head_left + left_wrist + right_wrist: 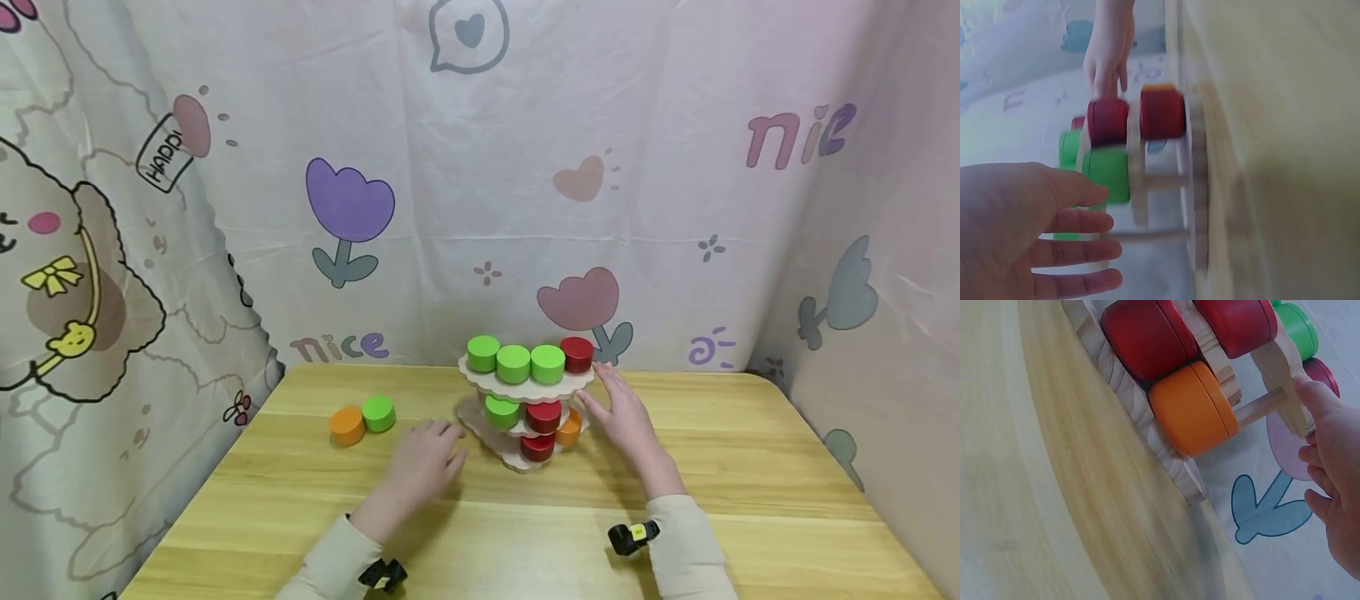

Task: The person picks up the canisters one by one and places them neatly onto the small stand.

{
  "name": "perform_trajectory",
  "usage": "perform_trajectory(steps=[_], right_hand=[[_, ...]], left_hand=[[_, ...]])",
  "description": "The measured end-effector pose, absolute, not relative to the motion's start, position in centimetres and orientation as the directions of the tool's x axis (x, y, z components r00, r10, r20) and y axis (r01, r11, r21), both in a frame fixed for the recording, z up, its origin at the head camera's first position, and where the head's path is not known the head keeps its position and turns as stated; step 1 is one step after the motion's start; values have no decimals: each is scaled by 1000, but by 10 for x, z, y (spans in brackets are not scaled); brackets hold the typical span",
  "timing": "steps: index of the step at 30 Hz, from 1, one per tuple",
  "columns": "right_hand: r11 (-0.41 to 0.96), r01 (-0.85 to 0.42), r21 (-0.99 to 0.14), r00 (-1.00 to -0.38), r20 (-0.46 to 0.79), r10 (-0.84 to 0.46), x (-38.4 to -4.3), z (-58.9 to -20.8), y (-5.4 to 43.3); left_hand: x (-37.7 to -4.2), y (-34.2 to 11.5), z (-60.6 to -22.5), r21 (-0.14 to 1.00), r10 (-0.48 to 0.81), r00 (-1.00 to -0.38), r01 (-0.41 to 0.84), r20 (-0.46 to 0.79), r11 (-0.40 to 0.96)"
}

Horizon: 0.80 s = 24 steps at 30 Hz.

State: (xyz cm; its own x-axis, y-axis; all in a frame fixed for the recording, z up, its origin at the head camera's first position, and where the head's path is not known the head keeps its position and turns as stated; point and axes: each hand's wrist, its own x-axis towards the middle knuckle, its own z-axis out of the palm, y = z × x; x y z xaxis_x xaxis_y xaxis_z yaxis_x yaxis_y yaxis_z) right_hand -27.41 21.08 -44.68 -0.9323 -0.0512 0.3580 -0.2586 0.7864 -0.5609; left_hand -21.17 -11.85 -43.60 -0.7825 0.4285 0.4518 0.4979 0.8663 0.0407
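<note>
A wooden tiered stand (525, 387) with scalloped shelves holds round blocks. Its top shelf bears three green blocks (513, 364) and a red block (577, 355). Lower down are another green block (502, 411), two red blocks (543, 417) and an orange block (1191, 409). My right hand (626, 417) holds the top shelf's right edge, with the thumb at the rim and the other fingers partly hidden. To the left of the stand, my left hand (422, 458) is held with fingers extended and apart, nothing in it; in the left wrist view the thumb overlaps a green block (1110, 175).
On the table (525, 533), an orange block (348, 426) and a green block (378, 413) lie side by side left of the stand. A printed cloth (480, 167) hangs behind the table's back edge and along both sides.
</note>
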Motion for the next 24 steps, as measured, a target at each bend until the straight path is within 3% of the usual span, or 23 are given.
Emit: perform_trajectory(steps=[10,24], right_hand=[[787,-260,-560,-933,354,-56,-275,-448,213],[777,-264,-572,-926,375,-40,-275,-448,211]], left_hand=[[-230,-161,-426,-19,351,-758,409,550,912],[-259,-219,-425,109,243,-848,329,471,938]])
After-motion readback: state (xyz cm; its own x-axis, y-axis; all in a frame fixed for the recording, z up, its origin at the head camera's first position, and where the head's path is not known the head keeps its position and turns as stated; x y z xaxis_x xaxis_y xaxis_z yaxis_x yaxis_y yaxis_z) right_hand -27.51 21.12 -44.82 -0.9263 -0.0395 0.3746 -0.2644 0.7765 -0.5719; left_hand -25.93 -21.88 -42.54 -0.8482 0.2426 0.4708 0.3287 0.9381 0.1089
